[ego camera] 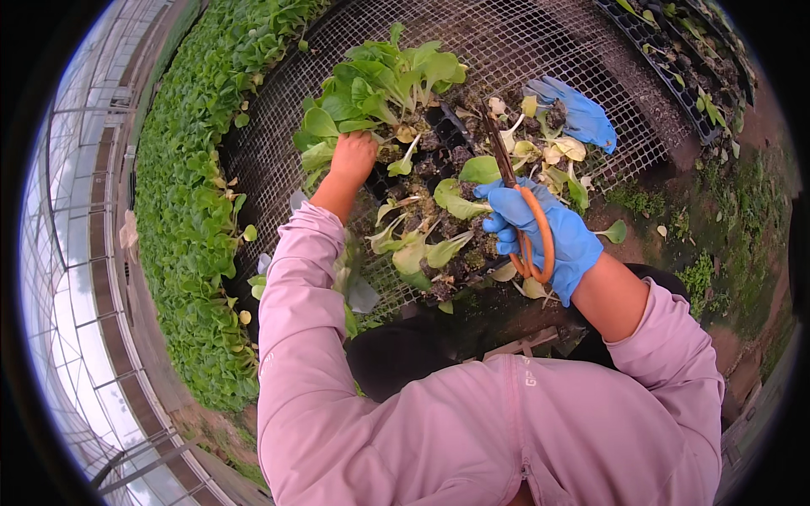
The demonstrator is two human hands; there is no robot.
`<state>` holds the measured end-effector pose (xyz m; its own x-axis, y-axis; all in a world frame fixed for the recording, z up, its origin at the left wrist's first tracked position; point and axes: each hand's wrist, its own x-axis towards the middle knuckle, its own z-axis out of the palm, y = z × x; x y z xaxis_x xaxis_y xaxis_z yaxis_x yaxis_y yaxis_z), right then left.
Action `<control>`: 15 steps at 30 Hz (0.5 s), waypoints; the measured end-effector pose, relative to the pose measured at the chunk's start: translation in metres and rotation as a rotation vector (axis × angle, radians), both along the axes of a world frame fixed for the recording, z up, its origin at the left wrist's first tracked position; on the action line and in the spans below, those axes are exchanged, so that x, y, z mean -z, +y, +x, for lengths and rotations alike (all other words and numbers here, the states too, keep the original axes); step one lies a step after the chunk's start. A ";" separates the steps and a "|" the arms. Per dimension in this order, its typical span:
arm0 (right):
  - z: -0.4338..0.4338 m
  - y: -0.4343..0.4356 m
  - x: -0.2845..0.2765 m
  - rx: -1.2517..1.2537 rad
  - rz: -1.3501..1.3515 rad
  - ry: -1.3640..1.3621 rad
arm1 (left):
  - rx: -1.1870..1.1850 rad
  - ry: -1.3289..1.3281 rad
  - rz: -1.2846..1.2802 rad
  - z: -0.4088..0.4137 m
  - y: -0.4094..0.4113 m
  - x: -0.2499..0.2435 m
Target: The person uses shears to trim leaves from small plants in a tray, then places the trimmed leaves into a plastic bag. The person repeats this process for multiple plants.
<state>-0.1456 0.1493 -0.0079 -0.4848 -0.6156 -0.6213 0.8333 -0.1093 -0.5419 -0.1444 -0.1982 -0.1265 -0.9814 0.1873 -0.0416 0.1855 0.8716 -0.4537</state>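
My bare left hand [354, 154] reaches in at the near left side of a clump of leafy green seedlings [380, 79]. Its fingers are curled, with the tips hidden, so I cannot tell whether they grip a stem. In my right hand [547, 228], which wears a blue glove, is a pair of scissors [503, 148] with orange handles and dark, soiled blades pointing away from me. Under the blades lies a black cell tray [448, 123], partly covered by soil plugs [461, 155] and cut leaves. Loose green leaves [457, 199] and yellowed leaves [566, 148] lie around it.
All this rests on a wire mesh bench [266, 126]. A crumpled blue glove [579, 117] lies beyond the scissors. Dense seedlings [183, 209] line the left side. More black trays [671, 69] with plant scraps stand at upper right, above mossy ground [747, 221].
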 end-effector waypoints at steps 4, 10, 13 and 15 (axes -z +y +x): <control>-0.001 -0.004 -0.002 -0.027 0.001 -0.006 | 0.091 0.106 -0.008 -0.008 -0.005 0.008; 0.000 0.000 0.005 -0.020 -0.033 -0.001 | -0.110 0.105 -0.005 -0.011 -0.009 0.016; 0.001 -0.002 0.002 -0.026 -0.032 0.009 | 0.051 0.088 -0.067 -0.013 -0.009 0.011; 0.002 -0.004 -0.003 -0.021 0.004 0.006 | 0.018 0.042 -0.076 -0.015 -0.010 0.016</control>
